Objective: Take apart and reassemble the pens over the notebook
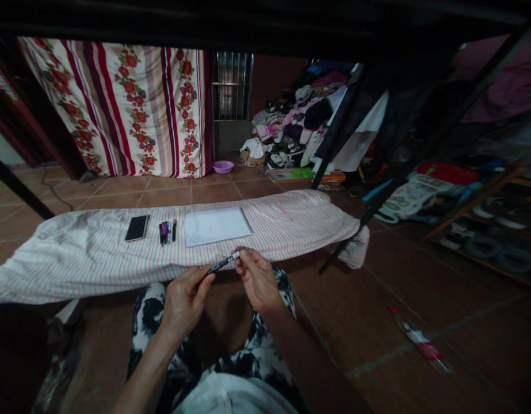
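Between my two hands is a dark patterned pen (pixel 222 264) with a whitish end, held slantwise above my lap. My left hand (pixel 185 299) is closed around its lower, darker end. At the whitish end, the fingertips of my right hand (pixel 256 276) pinch the pen. Just beyond lies a spiral notebook (pixel 217 225), open to a pale page, on a striped cloth (pixel 286 230). Left of the notebook several pens (pixel 167 232) lie side by side. Further left rests a dark phone (pixel 137 228).
The striped cloth covers a low, long surface before my knees. Dark metal posts (pixel 364 215) rise at its ends. A plastic bottle (pixel 421 340) lies on the tiled floor at right. Behind are a purple basin (pixel 223 167), a clothes heap (pixel 300 118) and a floral curtain (pixel 136 109).
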Tool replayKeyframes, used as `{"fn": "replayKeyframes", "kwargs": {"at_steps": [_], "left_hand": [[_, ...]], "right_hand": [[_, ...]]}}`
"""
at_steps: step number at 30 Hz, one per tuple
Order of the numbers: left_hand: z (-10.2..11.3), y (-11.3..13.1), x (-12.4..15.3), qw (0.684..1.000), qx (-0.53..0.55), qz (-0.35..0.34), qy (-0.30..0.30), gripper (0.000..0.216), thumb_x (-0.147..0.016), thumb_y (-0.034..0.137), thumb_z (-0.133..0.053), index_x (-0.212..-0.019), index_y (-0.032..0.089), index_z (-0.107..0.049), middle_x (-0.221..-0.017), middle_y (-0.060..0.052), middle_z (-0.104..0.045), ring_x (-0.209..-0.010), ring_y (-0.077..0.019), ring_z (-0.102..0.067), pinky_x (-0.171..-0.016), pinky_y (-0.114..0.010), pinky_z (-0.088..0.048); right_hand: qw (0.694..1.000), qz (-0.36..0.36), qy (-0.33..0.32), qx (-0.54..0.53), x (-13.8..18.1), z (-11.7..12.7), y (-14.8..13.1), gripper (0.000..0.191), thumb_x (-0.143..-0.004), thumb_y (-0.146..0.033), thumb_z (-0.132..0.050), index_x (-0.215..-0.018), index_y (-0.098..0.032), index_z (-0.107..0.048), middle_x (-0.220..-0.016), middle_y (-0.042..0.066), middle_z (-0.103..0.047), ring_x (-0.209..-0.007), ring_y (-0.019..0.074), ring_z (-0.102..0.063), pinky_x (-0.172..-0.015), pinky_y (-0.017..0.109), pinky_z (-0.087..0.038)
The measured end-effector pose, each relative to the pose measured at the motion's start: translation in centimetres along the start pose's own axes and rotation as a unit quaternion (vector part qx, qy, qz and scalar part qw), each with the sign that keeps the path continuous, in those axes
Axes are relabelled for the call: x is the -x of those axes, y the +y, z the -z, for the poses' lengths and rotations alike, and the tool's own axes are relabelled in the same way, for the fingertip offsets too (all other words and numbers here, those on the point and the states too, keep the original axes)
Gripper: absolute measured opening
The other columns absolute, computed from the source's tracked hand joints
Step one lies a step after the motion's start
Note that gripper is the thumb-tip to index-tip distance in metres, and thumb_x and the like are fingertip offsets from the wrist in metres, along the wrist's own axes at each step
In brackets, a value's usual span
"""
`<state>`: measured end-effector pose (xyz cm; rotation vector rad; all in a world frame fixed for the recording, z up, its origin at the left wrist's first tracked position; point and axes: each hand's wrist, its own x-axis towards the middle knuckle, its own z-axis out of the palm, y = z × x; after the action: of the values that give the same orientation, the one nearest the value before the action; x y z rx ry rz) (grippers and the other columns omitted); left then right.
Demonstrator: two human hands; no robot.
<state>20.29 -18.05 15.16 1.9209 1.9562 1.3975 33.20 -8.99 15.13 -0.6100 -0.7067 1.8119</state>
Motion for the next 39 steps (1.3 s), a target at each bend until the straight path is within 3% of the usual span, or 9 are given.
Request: {"fn": "replayKeyframes", "kwargs": {"at_steps": [8, 15, 23, 26, 29, 35, 39], "left_hand": [[-0.2, -0.4, 0.2, 0.992, 0.077, 0.095, -0.013, 0.028, -0.083, 0.034, -0.052, -0.096, 0.016, -0.068, -0.091, -0.007, -0.072, -0.083, -0.0213, -0.066, -0.075, -0.031, -0.052], [-0.2, -0.4, 0.3, 0.994, 0.06, 0.083, -0.03, 0.028, -0.084, 0.034, -0.05, -0.098, 0.017, -0.068, -0.095, -0.006, -0.071, -0.09, -0.0213, -0.066, -0.079, -0.031, -0.051], [-0.4, 0.2, 0.0, 0.993, 0.065, 0.093, -0.038, 0.029, -0.084, 0.035, -0.05, -0.099, 0.018, -0.068, -0.099, -0.007, -0.07, -0.093, -0.0219, -0.064, -0.084, -0.033, -0.048], [-0.2, 0.8, -0.2, 0.976, 0.144, 0.15, -0.069, 0.04, -0.08, 0.04, -0.056, -0.111, 0.016, -0.062, -0.103, -0.008, -0.069, -0.096, -0.0231, -0.063, -0.086, -0.036, -0.048], [0.3, 1.3, -0.1, 0.937, 0.269, 0.196, -0.104, 0.059, -0.078, 0.046, -0.057, -0.127, 0.014, -0.049, -0.103, -0.01, -0.069, -0.096, -0.0233, -0.063, -0.084, -0.035, -0.049], [0.6, 1.4, 0.4, 0.9, 0.382, 0.173, -0.115, 0.047, -0.082, 0.045, -0.054, -0.116, 0.013, -0.059, -0.079, -0.007, -0.07, -0.094, -0.0224, -0.063, -0.093, -0.037, -0.042], [-0.2, 1.7, 0.6, 0.875, 0.43, 0.188, -0.116, 0.047, -0.078, 0.043, -0.061, -0.115, 0.015, -0.06, -0.091, -0.009, -0.07, -0.08, -0.0191, -0.064, -0.085, -0.035, -0.047]], "right_hand": [[0.999, -0.011, -0.042, 0.02, 0.2, 0.2, -0.3, 0.027, -0.063, -0.029, -0.076, -0.086, -0.016, -0.07, -0.084, 0.006, -0.069, -0.057, 0.0071, -0.056, -0.043, 0.015, -0.04], [1.0, -0.008, -0.018, 0.022, -0.2, 0.4, 0.0, 0.023, -0.059, -0.028, -0.079, -0.075, -0.015, -0.07, -0.078, 0.003, -0.068, -0.056, 0.0053, -0.054, -0.042, 0.012, -0.038], [0.999, -0.046, -0.026, 0.0, 0.2, 0.1, 0.3, 0.028, -0.061, -0.027, -0.078, -0.084, -0.015, -0.068, -0.08, 0.005, -0.069, -0.056, 0.0061, -0.056, -0.043, 0.013, -0.04], [0.999, -0.042, -0.003, -0.026, -0.3, 0.3, 0.5, 0.023, -0.061, -0.025, -0.078, -0.079, -0.015, -0.068, -0.076, 0.003, -0.068, -0.055, 0.0046, -0.054, -0.043, 0.011, -0.04], [0.997, -0.038, 0.021, -0.058, -1.2, 1.0, 0.5, 0.019, -0.062, -0.022, -0.076, -0.078, -0.015, -0.068, -0.074, 0.001, -0.066, -0.052, 0.0029, -0.052, -0.042, 0.01, -0.04], [0.989, -0.093, 0.042, -0.105, -2.2, 2.0, 0.4, 0.011, -0.068, -0.02, -0.072, -0.075, -0.014, -0.067, -0.071, 0.001, -0.064, -0.048, 0.002, -0.05, -0.038, 0.009, -0.039], [0.986, -0.115, 0.034, -0.113, -2.0, 1.6, 0.6, 0.011, -0.068, -0.019, -0.073, -0.074, -0.013, -0.065, -0.069, 0.0, -0.065, -0.047, 0.0012, -0.048, -0.037, 0.007, -0.038]]}}
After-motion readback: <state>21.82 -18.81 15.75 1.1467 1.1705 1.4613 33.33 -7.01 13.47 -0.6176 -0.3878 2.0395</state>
